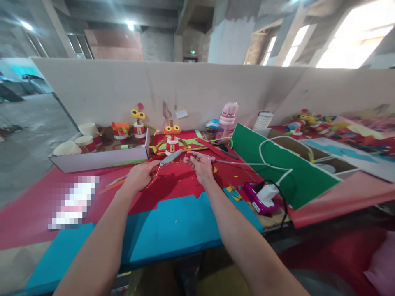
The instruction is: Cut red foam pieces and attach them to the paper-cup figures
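My left hand (141, 176) is closed around the orange-red handles of a pair of scissors (170, 158), whose grey blades point up and to the right. Just right of the blade tips, my right hand (200, 165) pinches a small red paper piece (188, 156). Its fingers partly hide the piece. Behind both hands stands a cup figure (172, 146) with an orange head, round eyes and coiled paper arms. Small yellow scraps lie on the red table covering (179, 181) beneath the hands.
On the left, a white box (105, 160) holds paper cups and cup figures. A green-sided box (277, 164) stands right, behind a purple power strip (259, 201) with a white charger and cable. A pink bottle (226, 121) is at the back; blue sheets (173, 226) line the front edge.
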Available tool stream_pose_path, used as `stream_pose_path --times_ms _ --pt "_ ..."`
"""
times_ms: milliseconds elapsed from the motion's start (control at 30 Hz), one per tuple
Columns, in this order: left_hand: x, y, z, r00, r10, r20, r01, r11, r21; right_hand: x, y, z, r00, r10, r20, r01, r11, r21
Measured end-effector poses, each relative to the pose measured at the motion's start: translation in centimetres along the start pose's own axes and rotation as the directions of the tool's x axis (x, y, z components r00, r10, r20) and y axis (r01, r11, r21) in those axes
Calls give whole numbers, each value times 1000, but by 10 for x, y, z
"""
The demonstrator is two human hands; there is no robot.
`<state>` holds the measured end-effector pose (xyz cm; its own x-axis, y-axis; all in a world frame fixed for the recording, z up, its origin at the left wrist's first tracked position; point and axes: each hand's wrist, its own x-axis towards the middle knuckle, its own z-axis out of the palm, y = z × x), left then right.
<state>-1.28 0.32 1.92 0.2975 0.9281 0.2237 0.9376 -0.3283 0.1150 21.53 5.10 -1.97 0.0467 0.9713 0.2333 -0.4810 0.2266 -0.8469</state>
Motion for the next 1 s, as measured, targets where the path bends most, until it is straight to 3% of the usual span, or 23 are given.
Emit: stream_pose_path --times_ms 133,333,500,567,767,1000 --pt "1 -8 4 998 -15 68 10 997 80 1 -1 -1 1000 3 -10 -2 998 62" --pt "0 -8 7 986 33 163 -35 999 9 -1 -5 0 1000 1 -19 0 997 81" --pt "0 -7 6 962 106 251 -104 994 -22 -1 -4 -3 989 -44 -144 36 998 -56" --pt "0 -9 7 951 150 270 -139 989 -58 1 -4 -5 984 -25 -174 19 999 -35" --pt "2 -15 9 945 176 276 -136 978 -158 2 -4 -5 979 121 -162 -85 973 214" --pt "2 -11 3 970 132 203 -109 986 -123 0 -3 -2 983 150 -106 -133 979 152"
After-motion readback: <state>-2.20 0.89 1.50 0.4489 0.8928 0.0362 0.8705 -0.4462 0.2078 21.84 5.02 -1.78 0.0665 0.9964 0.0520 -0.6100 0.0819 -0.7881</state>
